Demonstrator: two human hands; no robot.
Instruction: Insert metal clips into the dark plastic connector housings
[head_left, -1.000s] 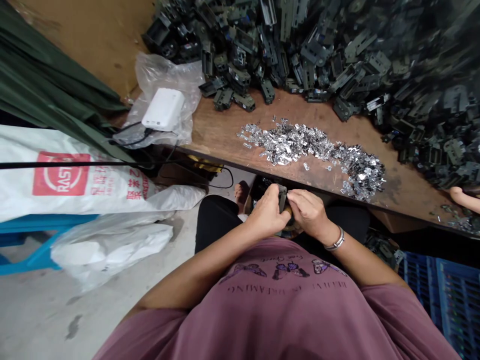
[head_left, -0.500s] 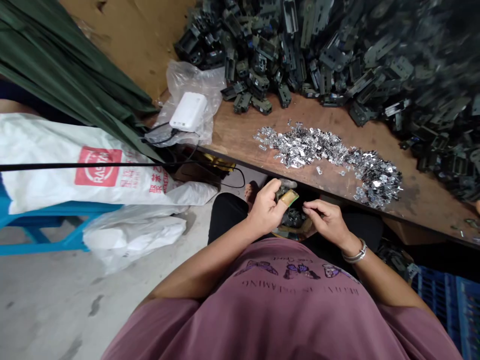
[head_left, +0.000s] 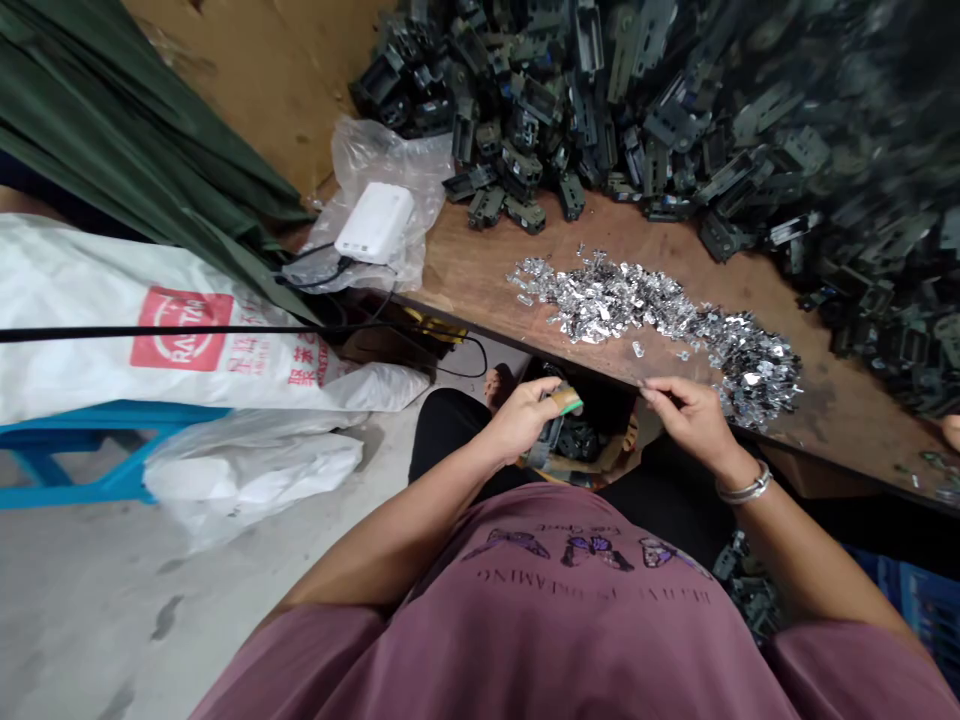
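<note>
My left hand is closed low over my lap, with tan, green-edged tape around its thumb. Under that thumb shows part of a dark grey slotted housing, gripped by the fingers and mostly hidden. Beneath it, an open box between my knees contains more dark parts. My right hand is pinched at the table's front edge, thumb against forefinger; whatever its fingertips hold is too small to make out. Just beyond it lies a heap of small shiny metal clips on the brown table.
Dark grey housings are piled across the back of the table. A white power bank with black cables rests on clear plastic at the left. White sacks lie over a blue stool. Another person's fingers show at the right edge.
My right hand has moved right and away from my left hand, up to the table edge. My left hand has shifted slightly left and down, its taped thumb turning flatter.
</note>
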